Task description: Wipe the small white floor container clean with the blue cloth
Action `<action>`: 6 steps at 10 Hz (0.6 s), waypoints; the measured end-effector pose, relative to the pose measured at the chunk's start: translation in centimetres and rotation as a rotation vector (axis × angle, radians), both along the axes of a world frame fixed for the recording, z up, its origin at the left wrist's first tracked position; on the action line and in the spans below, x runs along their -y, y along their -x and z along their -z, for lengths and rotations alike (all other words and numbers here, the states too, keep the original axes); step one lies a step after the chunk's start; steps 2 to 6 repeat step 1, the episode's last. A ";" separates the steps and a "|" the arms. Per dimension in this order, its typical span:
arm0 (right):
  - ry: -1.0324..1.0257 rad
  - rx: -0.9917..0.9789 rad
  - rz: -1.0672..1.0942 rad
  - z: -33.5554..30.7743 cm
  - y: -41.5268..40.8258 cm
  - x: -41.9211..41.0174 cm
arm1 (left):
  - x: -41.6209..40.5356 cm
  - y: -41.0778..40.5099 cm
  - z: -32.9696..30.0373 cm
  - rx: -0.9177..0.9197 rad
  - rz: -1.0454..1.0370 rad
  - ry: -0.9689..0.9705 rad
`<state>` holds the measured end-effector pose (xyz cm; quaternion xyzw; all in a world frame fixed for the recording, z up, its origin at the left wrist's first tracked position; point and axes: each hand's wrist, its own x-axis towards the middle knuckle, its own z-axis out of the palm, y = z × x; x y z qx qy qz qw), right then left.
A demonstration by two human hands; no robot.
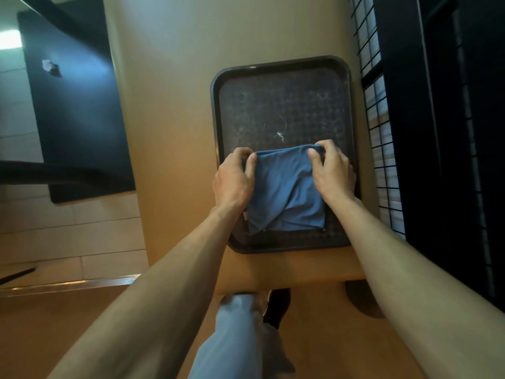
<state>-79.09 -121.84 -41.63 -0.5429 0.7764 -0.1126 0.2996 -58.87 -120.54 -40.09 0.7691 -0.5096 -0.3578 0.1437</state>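
A blue cloth (287,192) lies folded on the near half of a dark textured tray (284,105). My left hand (233,179) pinches the cloth's far left corner between thumb and curled fingers. My right hand (332,170) pinches the far right corner the same way. The cloth's far edge is stretched between the two hands, and its near edge rests on the tray. No small white container shows in this view.
The tray sits on a tan wooden surface (177,105) that ends just behind my knee (237,324). A black metal grille (382,132) runs along the right. A dark mat (79,105) lies on the tiled floor at left.
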 end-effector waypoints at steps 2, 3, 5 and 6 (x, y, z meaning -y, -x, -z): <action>-0.045 -0.012 -0.004 -0.8 -0.2 -0.4 | 0.0 -0.1 -0.3 0.033 0.044 -0.005; -0.045 -0.012 -0.004 -0.8 -0.2 -0.4 | 0.0 -0.1 -0.3 0.033 0.044 -0.005; -0.045 -0.012 -0.004 -0.8 -0.2 -0.4 | 0.0 -0.1 -0.3 0.033 0.044 -0.005; -0.045 -0.012 -0.004 -0.8 -0.2 -0.4 | 0.0 -0.1 -0.3 0.033 0.044 -0.005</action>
